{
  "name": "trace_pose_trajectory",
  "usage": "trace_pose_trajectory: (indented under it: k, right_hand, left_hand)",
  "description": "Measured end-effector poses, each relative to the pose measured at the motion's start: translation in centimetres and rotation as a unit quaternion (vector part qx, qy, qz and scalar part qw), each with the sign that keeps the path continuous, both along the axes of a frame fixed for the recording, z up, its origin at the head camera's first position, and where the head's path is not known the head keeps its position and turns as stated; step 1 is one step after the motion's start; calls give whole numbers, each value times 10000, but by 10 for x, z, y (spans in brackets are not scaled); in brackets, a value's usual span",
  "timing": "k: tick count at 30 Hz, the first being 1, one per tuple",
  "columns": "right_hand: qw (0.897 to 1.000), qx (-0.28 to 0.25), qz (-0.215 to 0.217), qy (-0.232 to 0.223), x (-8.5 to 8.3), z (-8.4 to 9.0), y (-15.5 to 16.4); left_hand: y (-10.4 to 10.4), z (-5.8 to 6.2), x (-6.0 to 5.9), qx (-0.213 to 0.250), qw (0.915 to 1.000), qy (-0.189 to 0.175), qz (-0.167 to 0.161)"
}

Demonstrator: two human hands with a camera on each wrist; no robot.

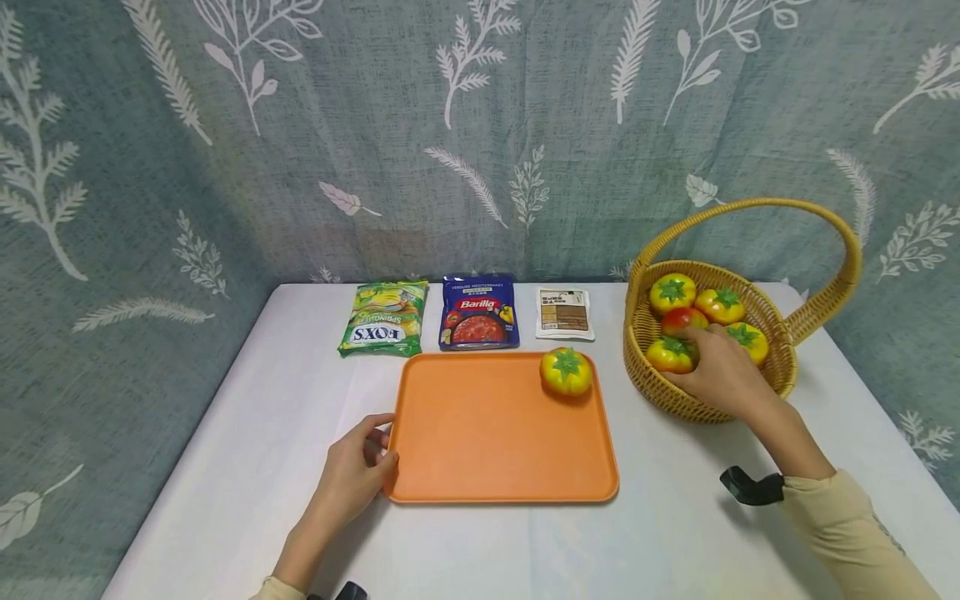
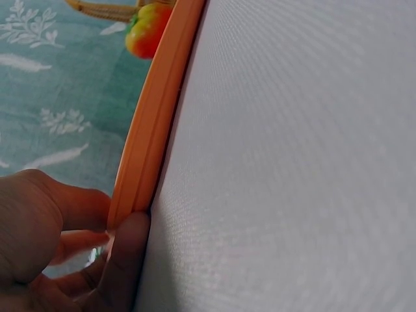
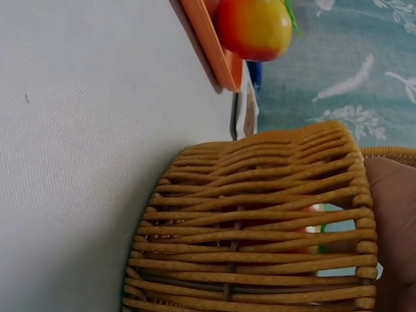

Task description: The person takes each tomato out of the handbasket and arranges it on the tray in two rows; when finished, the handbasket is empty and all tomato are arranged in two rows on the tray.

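My left hand (image 1: 352,467) is at the left edge of an orange tray (image 1: 502,433), its thumb and fingers pinching the rim; the left wrist view shows this grip near a corner. A yellow toy persimmon (image 1: 566,372) with a green leafy top sits in the tray's far right corner. Over at the right, my right hand (image 1: 720,371) reaches into a wicker basket (image 1: 675,404), thumb and fingers curled round a yellow-green persimmon (image 1: 670,355). A red fruit (image 1: 682,320) lies against its fingertips. In the right wrist view the basket wall hides most of this hand.
Behind the tray lie a green Fox's candy bag (image 1: 385,318), a blue Barilla pouch (image 1: 478,312) and a small white-and-brown packet (image 1: 565,313). More persimmons (image 1: 720,306) fill the basket, whose tall handle (image 1: 750,202) arches over it. A patterned curtain (image 1: 480,167) hangs behind the white table (image 1: 285,375).
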State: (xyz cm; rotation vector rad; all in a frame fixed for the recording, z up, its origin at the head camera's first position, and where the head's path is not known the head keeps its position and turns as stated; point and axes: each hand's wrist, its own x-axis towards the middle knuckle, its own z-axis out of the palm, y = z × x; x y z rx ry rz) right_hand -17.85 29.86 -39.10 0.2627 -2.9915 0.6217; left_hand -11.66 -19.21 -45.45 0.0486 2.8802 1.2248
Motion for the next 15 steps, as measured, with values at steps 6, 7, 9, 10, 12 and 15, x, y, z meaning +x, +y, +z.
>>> trace_pose_trajectory:
  k: [6, 7, 9, 10, 12, 15]
  right_hand:
    - [9992, 21, -108, 391, 6, 4, -1]
    - [9989, -4, -126, 444, 7, 5, -2]
    - [9985, -42, -168, 528, 9, 7, -3]
    - [9982, -54, -196, 568, 10, 8, -3]
    - [9977, -86, -241, 629, 12, 9, -4]
    - [9967, -101, -281, 754, 14, 11, -5]
  left_hand:
    - [1, 1, -1, 39, 10000, -72, 18]
    - [1, 1, -1, 32, 10000, -78, 25]
    - [1, 1, 0, 20, 10000, -82, 35]
    - [1, 1, 0, 13, 10000, -81, 41]
    - [1, 1, 0, 7, 10000, -83, 40]
    - [0, 0, 0, 2, 10000, -92, 35]
